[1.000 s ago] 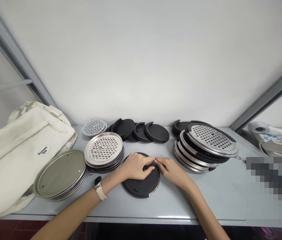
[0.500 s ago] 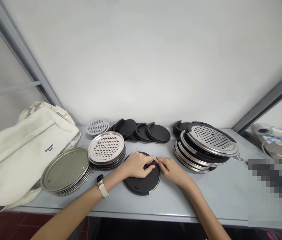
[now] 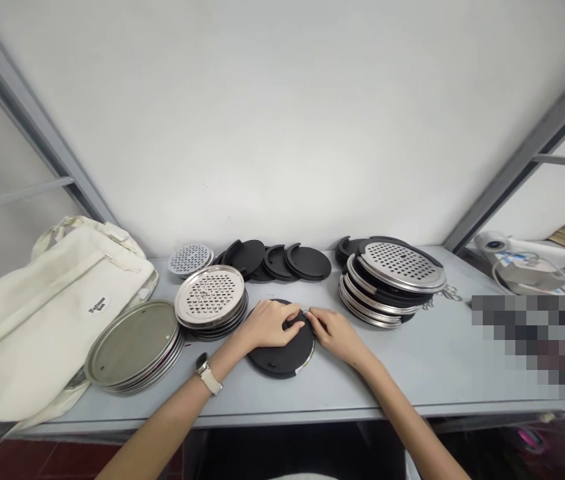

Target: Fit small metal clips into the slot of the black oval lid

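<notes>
A round black disc with a metal rim (image 3: 282, 353) lies flat on the grey table (image 3: 412, 380) in front of me. My left hand (image 3: 269, 323), with a watch on its wrist, rests on the disc's far part, its fingers curled over it. My right hand (image 3: 335, 331) meets it at the disc's far right edge. There the fingertips pinch a small metal ring (image 3: 306, 312).
Left of the disc stand a stack of perforated metal discs (image 3: 211, 297) and a stack of plain metal plates (image 3: 132, 343). A cream bag (image 3: 37, 313) lies far left. Black discs (image 3: 282, 261) line the wall. A mixed stack (image 3: 392, 280) stands right, a white device (image 3: 517, 263) beyond.
The view has shifted a little and the things sit slightly further left in the frame. Both hands stay on the disc's far edge with hardly any movement.
</notes>
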Available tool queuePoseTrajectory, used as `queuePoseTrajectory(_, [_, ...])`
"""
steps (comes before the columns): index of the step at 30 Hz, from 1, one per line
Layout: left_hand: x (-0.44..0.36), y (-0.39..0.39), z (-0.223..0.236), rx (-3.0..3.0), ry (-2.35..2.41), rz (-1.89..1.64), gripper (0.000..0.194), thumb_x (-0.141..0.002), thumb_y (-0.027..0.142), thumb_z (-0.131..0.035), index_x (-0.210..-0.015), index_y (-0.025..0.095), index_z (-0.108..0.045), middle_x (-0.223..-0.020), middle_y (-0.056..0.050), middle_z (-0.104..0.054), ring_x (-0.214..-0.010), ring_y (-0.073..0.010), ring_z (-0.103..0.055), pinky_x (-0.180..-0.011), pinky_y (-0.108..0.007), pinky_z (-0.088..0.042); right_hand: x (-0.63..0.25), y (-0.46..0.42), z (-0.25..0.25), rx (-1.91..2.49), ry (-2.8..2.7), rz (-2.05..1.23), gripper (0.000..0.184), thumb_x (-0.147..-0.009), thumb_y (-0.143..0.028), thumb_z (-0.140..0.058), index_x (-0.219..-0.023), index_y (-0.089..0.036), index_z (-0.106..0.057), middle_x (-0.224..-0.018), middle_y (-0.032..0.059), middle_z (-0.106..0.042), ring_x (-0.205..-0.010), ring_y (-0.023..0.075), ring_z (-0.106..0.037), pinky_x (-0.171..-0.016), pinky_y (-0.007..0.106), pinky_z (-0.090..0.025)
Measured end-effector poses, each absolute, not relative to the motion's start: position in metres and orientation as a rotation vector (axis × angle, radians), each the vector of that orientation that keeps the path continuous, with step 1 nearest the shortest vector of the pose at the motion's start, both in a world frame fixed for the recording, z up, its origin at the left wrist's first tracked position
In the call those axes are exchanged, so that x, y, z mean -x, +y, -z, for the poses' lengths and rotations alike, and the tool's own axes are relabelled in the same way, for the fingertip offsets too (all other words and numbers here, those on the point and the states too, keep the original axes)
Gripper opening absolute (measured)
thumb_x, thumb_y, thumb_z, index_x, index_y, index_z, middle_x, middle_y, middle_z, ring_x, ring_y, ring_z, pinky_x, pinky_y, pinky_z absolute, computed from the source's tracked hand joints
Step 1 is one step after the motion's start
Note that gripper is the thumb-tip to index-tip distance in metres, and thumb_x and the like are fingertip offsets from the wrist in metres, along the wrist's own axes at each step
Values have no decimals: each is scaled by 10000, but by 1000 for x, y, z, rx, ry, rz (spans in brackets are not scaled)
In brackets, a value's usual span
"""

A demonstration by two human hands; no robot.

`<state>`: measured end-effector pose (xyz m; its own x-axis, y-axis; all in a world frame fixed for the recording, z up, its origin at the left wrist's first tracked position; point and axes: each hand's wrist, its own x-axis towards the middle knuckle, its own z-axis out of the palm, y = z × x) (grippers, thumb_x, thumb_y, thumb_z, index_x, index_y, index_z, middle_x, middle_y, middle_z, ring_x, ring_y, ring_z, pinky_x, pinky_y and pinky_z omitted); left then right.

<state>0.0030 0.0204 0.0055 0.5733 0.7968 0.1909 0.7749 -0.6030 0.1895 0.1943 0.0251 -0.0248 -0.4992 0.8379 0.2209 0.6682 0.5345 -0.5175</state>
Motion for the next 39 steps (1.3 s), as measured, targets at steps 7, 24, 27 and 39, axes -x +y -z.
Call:
queuePoseTrajectory(7, [-2, 19, -5, -2721, 1361, -415, 208, -870, 392, -488, -789, 201, -505, -664, 6, -591, -624, -161, -563, -540, -267, -275, -193, 25, 23, 1221, -2320, -517, 327, -961, -266, -310, -669, -198, -440, -624, -8, -520, -600, 134, -478, -593, 244, -300])
queuePoseTrajectory(24, [3, 17, -2, -2974, 1183, -393, 179, -934, 339, -407, -887, 196, -503, -741, -16, -623, -663, -180, -603, -552, -268, -329, -194, 25, 22, 1161, -2240, -567, 210, -870, -174, -402, -662, -198, -385, -556, -62, -379, -521, 96, -360, -525, 224, -229])
queuePoseTrajectory(27, [3, 16, -1, -3005, 1162, -383, 187, -938, 334, -395, -892, 190, -506, -733, -21, -623, -649, -179, -602, -553, -268, -334, -194, 24, 23, 1159, -2230, -570, 173, -861, -169, -413, -691, -200, -399, -565, -65, -384, -524, 96, -361, -526, 221, -232])
queuePoseTrajectory(39, [3, 16, -1, -3046, 1132, -392, 214, -949, 321, -365, -931, 181, -525, -717, -34, -626, -636, -181, -603, -553, -269, -347, -194, 27, 28, 1167, -2231, -530, 275, -948, -257, -367, -681, -202, -401, -571, -46, -425, -533, 108, -400, -539, 231, -248])
